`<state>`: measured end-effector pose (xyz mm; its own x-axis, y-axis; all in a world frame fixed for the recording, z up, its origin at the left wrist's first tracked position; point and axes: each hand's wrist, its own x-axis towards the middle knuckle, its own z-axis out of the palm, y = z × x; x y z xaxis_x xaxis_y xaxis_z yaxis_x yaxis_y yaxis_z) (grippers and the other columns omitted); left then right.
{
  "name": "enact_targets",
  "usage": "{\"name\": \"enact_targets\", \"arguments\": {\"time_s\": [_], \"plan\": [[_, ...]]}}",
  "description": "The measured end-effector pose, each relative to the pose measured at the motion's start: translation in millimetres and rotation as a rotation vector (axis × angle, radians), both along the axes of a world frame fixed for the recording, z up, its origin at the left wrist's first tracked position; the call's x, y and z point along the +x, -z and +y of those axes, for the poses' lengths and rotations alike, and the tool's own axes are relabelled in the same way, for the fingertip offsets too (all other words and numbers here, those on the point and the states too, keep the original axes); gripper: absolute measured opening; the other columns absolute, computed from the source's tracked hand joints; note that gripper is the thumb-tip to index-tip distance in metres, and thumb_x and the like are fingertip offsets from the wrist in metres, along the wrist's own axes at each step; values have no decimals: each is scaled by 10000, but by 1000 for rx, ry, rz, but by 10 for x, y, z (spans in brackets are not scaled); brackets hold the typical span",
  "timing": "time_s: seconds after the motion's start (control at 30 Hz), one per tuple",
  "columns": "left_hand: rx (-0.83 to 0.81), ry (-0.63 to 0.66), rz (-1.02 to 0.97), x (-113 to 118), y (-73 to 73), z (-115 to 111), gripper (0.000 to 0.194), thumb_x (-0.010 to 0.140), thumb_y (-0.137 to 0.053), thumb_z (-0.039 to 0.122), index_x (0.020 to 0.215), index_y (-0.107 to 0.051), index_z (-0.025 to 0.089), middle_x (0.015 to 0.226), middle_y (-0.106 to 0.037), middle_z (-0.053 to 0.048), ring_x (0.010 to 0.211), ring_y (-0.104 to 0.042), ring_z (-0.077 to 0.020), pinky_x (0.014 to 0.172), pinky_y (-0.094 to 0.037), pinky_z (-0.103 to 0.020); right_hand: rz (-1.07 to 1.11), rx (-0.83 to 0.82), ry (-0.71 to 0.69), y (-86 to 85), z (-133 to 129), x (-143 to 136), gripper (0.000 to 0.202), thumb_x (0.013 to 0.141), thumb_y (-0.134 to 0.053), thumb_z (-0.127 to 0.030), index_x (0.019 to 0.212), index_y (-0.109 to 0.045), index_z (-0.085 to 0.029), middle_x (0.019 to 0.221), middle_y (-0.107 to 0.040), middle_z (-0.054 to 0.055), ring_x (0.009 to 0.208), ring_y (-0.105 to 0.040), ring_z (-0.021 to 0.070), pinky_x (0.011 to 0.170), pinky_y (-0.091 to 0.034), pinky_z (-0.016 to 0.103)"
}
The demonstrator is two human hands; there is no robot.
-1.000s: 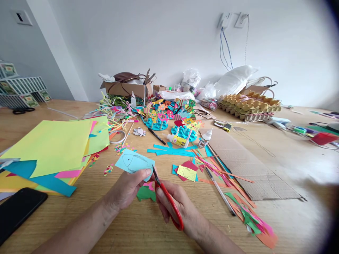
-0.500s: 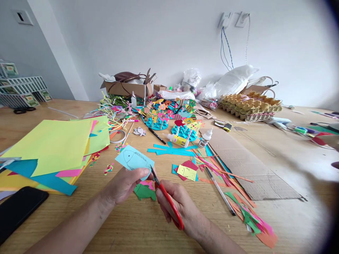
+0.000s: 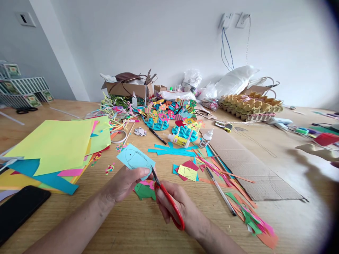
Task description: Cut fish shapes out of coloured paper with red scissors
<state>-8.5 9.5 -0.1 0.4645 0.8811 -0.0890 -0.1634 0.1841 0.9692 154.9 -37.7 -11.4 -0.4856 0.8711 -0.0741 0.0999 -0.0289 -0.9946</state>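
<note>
A light blue paper (image 3: pixel 135 155) with a fish drawn on it is pinched in my left hand (image 3: pixel 127 181), thumb on top. My right hand (image 3: pixel 176 203) grips red-handled scissors (image 3: pixel 171 201), whose blades meet the paper's right edge near the fish's tail. Beneath the hands, a green paper fish (image 3: pixel 144 191) lies on pink paper. To the right, a yellow card (image 3: pixel 187 173) with a fish drawing rests on red and blue scraps.
Coloured sheets (image 3: pixel 58 144) and a black phone (image 3: pixel 21 211) lie left. Glue bottles (image 3: pixel 206 138), blue strips (image 3: pixel 172 149) and fish decorations stand ahead. Cardboard (image 3: pixel 241 165), a pen (image 3: pixel 220 190) and paper scraps are right, with egg trays (image 3: pixel 249 106) behind.
My hands and the blue paper have barely moved. At the far right, a piece of egg tray now shows on the table, beside a red item, where another person's hand was reaching.
</note>
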Motion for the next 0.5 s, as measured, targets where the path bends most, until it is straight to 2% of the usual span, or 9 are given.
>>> {"name": "enact_targets", "arguments": {"time_s": [0.17, 0.5], "plan": [[56, -5, 27, 7, 4, -12, 210, 674, -571, 339, 678, -603, 131, 667, -605, -31, 664, -519, -176, 641, -410, -294, 43, 13, -24, -21, -3, -1, 469, 856, -380, -583, 618, -408, -181, 456, -389, -54, 417, -364, 74, 410, -312, 169], [32, 7, 28, 9, -5, -14, 218, 657, -581, 351, 683, -586, 135, 664, -594, -26, 660, -515, -178, 634, -404, -298, 21, -21, -17, -2, -3, 6, 493, 829, -384, -629, 622, -397, -182, 425, -377, -62, 379, -328, 65, 383, -283, 170]]}}
